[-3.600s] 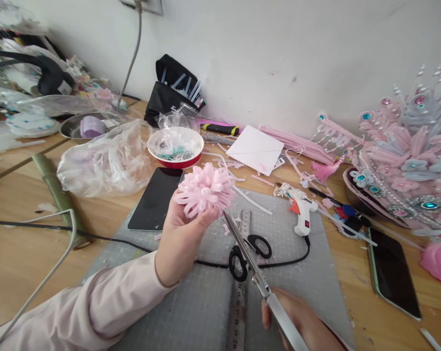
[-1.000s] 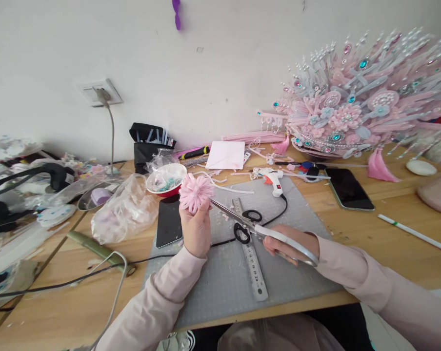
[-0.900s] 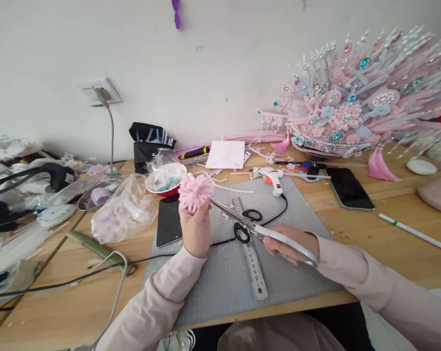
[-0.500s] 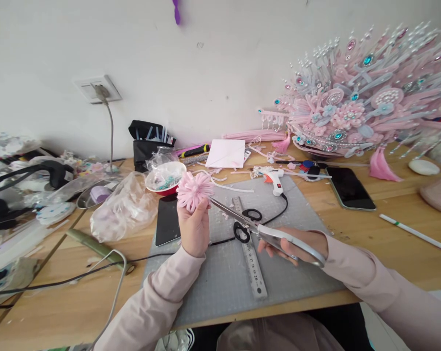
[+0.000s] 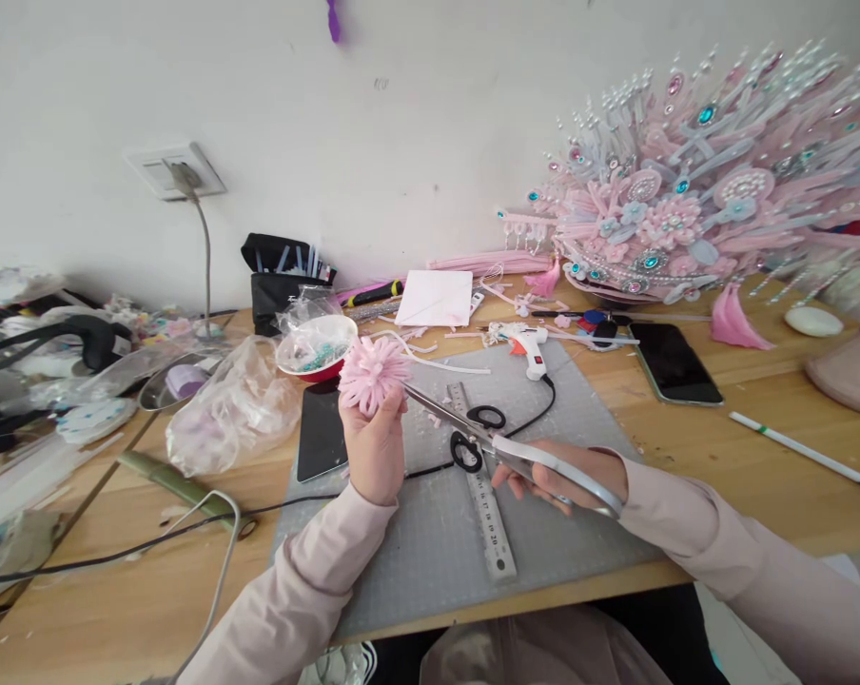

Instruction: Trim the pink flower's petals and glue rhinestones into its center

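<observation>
My left hand (image 5: pixel 375 447) pinches a pink fuzzy flower (image 5: pixel 373 374) made of looped pipe cleaner, held up over the mat. In my right hand (image 5: pixel 555 476) is a large pair of scissors (image 5: pixel 508 445) with pale grey handles, my fingers wrapped round the grips. Its blades point left, and their tips reach the flower's right edge by my left thumb. Whether they touch a loop I cannot tell. Beneath the blades lie a steel ruler (image 5: pixel 493 533) and small black-handled scissors (image 5: pixel 467 451) on the grey cutting mat (image 5: pixel 416 580).
A white glue gun (image 5: pixel 534 352) sits at the mat's back edge, its black cord crossing the mat. Left are a red-rimmed bowl (image 5: pixel 322 347), a plastic bag (image 5: pixel 234 409) and a dark tablet (image 5: pixel 322 433). Right are a phone (image 5: pixel 676 363) and a large pink beaded headdress (image 5: pixel 693 200).
The whole view has shifted slightly, so things appear a little further left. Both hands keep their hold on the flower and the scissors, with hardly any other movement.
</observation>
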Available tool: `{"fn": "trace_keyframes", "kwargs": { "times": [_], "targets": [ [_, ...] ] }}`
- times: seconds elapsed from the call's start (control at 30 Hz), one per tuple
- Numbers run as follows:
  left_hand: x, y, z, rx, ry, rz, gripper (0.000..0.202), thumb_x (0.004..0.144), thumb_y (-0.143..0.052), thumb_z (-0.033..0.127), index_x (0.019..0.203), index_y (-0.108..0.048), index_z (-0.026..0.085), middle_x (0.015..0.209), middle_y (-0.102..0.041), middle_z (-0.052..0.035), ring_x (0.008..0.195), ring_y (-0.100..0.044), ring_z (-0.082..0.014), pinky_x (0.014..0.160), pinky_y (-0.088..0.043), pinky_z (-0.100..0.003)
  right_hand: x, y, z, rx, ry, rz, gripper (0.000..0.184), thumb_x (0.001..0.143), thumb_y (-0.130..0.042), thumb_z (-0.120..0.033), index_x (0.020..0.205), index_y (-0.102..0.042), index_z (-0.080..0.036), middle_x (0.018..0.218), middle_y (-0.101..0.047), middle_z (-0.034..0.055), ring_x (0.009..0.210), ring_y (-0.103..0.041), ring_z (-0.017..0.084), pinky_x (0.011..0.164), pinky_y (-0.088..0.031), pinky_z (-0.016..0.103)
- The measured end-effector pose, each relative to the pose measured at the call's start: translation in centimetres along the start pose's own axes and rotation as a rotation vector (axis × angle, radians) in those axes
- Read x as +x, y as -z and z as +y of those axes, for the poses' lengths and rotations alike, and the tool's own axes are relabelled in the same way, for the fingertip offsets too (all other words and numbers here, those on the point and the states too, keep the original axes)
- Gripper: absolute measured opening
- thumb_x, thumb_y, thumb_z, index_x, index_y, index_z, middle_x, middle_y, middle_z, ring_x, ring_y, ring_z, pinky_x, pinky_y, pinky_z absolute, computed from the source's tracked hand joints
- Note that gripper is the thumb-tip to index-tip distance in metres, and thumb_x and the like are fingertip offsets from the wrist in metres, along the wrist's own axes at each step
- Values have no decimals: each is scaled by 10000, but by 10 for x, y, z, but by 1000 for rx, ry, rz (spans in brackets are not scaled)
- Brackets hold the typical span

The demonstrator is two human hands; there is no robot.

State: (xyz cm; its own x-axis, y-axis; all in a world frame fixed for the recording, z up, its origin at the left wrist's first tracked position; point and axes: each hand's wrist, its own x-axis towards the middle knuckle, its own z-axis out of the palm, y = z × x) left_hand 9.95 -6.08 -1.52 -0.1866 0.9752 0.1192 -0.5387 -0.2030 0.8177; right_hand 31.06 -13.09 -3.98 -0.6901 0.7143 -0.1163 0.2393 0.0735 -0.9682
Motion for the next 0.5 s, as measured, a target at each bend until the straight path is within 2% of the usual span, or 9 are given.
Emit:
{"fn": "trace_keyframes", "kwargs": {
  "times": [0.33,0.5],
  "targets": [
    [-2,-2,4,-8,7,11,421,573,-742,112,929,-563,246,987,-584,24,815,-549,-73,637,-417,-164,0,1,-1,4,-9,-32,878,681,-206,-806,1077,-540,-97,802,-532,45,366,-361,4,311,-345,153],
    [-3,-3,6,-23,-11,-15,400,571,-738,106,912,-566,227,845,-575,35,690,-518,-57,589,-407,-165,0,1,-6,23,-37,-31,924,643,-208,-830,1096,-525,-91,802,-523,58,453,-384,37,321,-371,147]
  ]
}}
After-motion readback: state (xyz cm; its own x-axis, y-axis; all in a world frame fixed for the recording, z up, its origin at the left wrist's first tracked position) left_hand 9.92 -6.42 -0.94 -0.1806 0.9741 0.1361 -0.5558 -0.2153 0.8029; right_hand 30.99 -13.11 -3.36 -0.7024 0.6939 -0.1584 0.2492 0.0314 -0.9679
